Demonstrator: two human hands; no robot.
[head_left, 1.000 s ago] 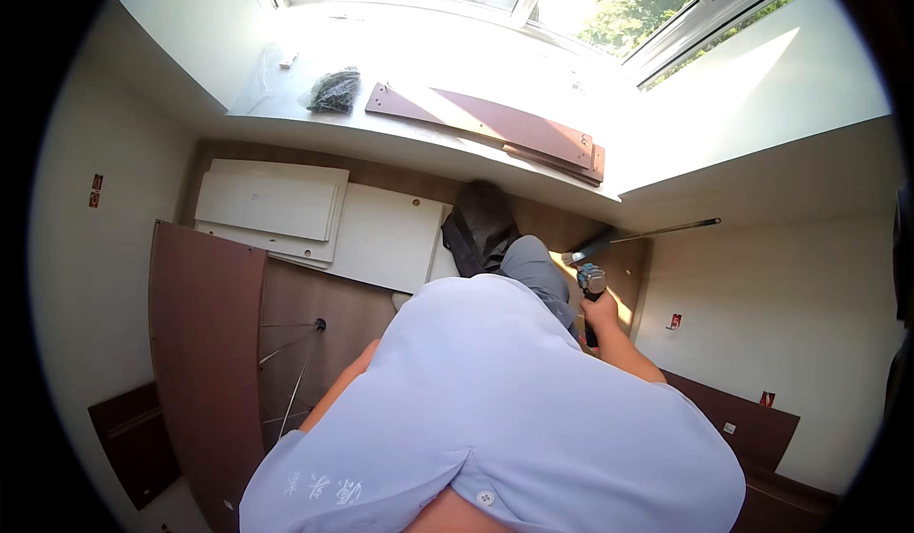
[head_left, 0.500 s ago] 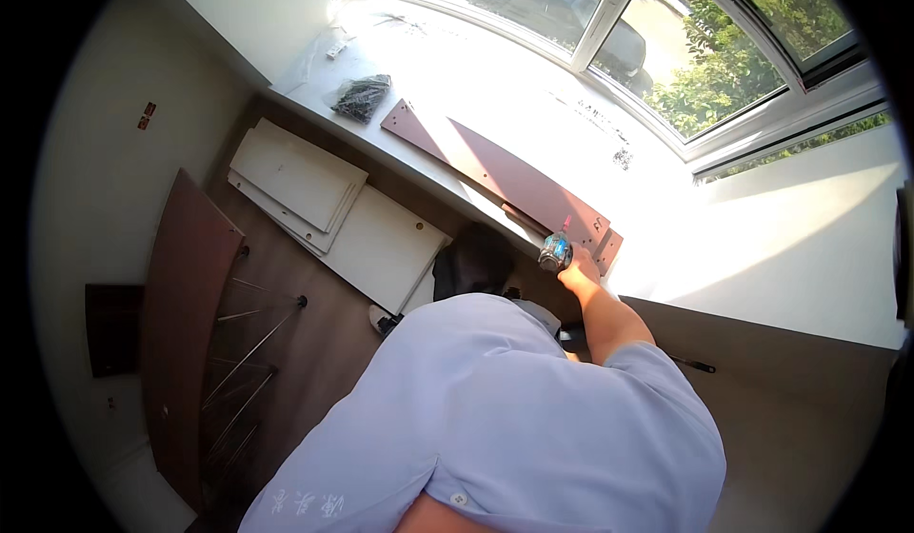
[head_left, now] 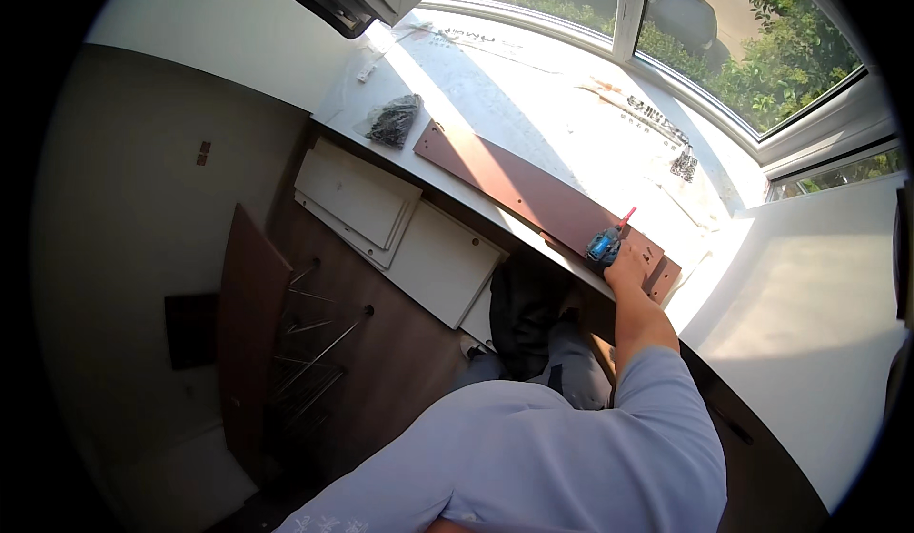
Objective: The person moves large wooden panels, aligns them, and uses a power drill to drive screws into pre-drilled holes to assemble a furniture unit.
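Observation:
My right hand is closed around a blue and dark power drill with a red tip that points toward the window. Below the drill lies a long reddish-brown board with small holes, flat along the front of the white window ledge. A shorter brown strip sits at the board's right end, close to my wrist. My left hand cannot be made out. Beneath the ledge, by my legs, is a black bag-like thing, partly in shadow.
A clear bag of dark small parts rests on the ledge's left. White panels are stacked on the floor below. Farther left, a brown panel stands near several thin metal rods. Windows border the far side.
The view has shifted, so the ledge, board and floor panels appear farther right and lower. The drill stays in my right hand over the board's right part, its red tip now slanting more rightward.

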